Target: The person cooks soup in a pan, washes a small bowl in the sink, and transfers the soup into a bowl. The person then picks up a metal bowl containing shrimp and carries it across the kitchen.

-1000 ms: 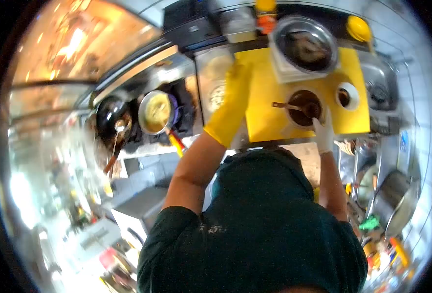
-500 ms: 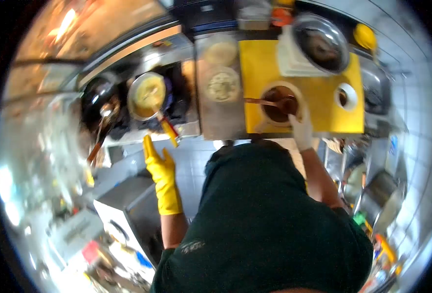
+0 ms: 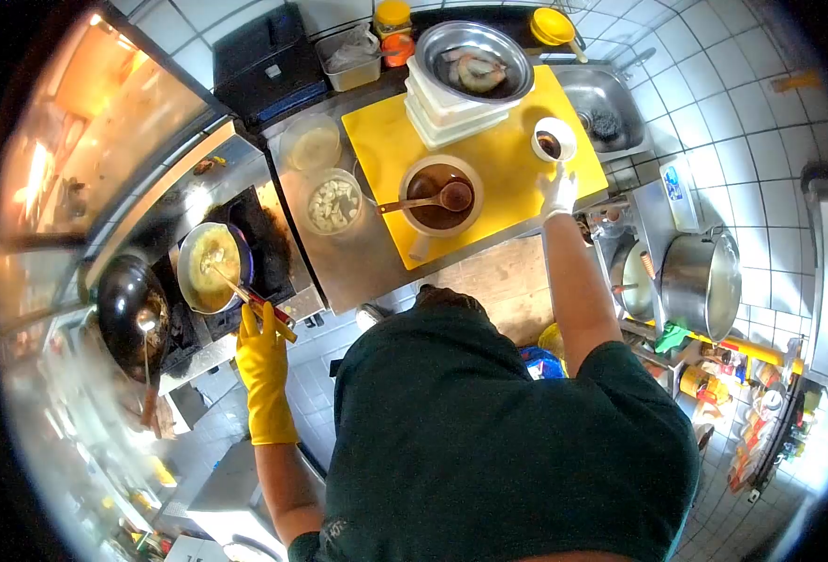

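My left hand, in a yellow rubber glove, is at the handle of a frying pan, its fingers apart and not wrapped round it. The pan stands on the stove with a yellowish mixture and a utensil in it. My right hand, in a white glove, reaches with fingers extended just below a small white cup of dark liquid. To its left, a wooden ladle rests in a white-rimmed pot of brown sauce on the yellow cutting board.
A metal bowl sits on stacked white containers at the back. Left of the board is a clear container of white pieces. A black wok is at the far left, a sink at the right.
The view has turned. My right hand has moved from the sauce pot to beside the small cup. My left hand has come up to the frying pan's handle.
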Tool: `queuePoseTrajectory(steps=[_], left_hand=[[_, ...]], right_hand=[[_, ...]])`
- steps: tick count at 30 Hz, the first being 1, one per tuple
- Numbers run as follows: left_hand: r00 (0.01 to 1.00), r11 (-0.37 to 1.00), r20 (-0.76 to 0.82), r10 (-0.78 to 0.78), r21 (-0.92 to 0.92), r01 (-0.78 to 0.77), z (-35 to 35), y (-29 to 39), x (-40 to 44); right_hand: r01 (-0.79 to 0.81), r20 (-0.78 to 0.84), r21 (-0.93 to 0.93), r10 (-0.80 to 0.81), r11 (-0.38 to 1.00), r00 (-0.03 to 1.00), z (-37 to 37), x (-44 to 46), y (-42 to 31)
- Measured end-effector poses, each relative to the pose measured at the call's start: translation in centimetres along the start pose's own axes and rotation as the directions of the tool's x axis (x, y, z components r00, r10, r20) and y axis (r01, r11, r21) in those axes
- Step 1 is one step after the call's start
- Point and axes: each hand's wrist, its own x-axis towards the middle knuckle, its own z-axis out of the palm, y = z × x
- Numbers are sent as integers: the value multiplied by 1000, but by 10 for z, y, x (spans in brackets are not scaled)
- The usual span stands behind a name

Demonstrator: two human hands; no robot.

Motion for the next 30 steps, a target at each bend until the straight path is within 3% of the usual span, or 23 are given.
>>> queuePoseTrajectory(steps=[2, 3, 4, 5, 6, 7, 8, 9, 10, 11, 12, 13, 14, 15, 18, 21, 23, 24, 25, 26, 27, 28, 30], left_hand=[[992, 995, -80, 99, 32, -97, -7, 2, 4], [998, 992, -38, 40, -118, -45, -5, 3, 7], [1000, 965, 13, -15, -261, 18, -3, 4, 12], [1000, 983, -19, 11, -185, -15, -1, 4, 18], [998, 993, -50, 38, -106, -44, -1, 4, 22], [995, 997, -81, 65, -26, -68, -2, 5, 25], [996, 996, -70, 60, -56, -64, 3, -2, 26], [976, 935, 130, -177, -288, 208, -1, 2, 31], [997, 993, -12, -73, -94, 71, 1, 1, 30], [990, 991, -116, 76, 116, -63, 7, -4, 28], [989, 987, -115, 93, 144, -76, 16, -11, 26], [986, 982, -115, 120, 162, -101, 23, -17, 21], [984, 981, -113, 141, 153, -123, 24, -19, 16], [987, 987, -105, 121, 117, -109, 23, -20, 14], [985, 992, -119, 122, 33, -119, 16, -26, 13], [999, 996, -28, -36, -78, 34, -1, -25, 8], [993, 994, -82, -91, -68, 85, -20, -14, 5], [993, 989, 28, -118, -84, 120, -32, -12, 7], [988, 999, -155, 11, -42, -18, -15, -27, -2], [987, 1000, -162, 15, -18, -18, -16, -29, -6], [975, 997, -223, -17, -80, -1, -32, -16, -10], [961, 991, -277, 0, -128, -37, -41, -11, -13], [938, 978, -344, 29, -185, -98, -44, -8, -12]], right_hand=[[123, 72, -136, -114, 983, 991, 0, 43, -6], [196, 136, -192, -172, 962, 976, -1, 63, -8], [122, 201, -130, -95, 984, 975, 7, 62, -23], [339, 353, -254, -239, 906, 904, 22, 61, -35], [688, 562, -363, -441, 628, 699, 30, 65, -48], [890, 702, -288, -554, 352, 447, 48, 62, -57], [956, 752, -172, -594, 238, 284, 66, 52, -66], [958, 767, -172, -578, 230, 277, 79, 29, -79], [891, 776, -247, -473, 382, 418, 78, 10, -87], [646, 631, -418, -307, 639, 712, 69, 22, -68], [358, 547, -338, -128, 870, 827, 53, 43, -54], [-20, 427, -117, 69, 993, 901, 37, 65, -38], [-299, 291, 133, 251, 945, 923, 23, 86, -23], [-363, 208, 195, 324, 911, 923, 11, 82, -20], [-347, 119, 104, 335, 932, 935, -15, 65, -16], [-327, 90, 22, 324, 945, 942, -32, 53, -11], [-296, 76, -21, 297, 955, 952, -48, 46, -9], [-270, 60, -39, 272, 962, 961, -52, 42, -7], [-234, 35, -59, 236, 970, 971, -56, 35, -8], [-133, -18, -85, 132, 987, 991, -44, 8, -22], [-117, -46, -20, 116, 993, 992, -60, 43, 0], [-128, -135, 41, 132, 991, 982, -39, 14, -20], [-72, -32, 36, 73, 997, 997, -36, 33, -11]])
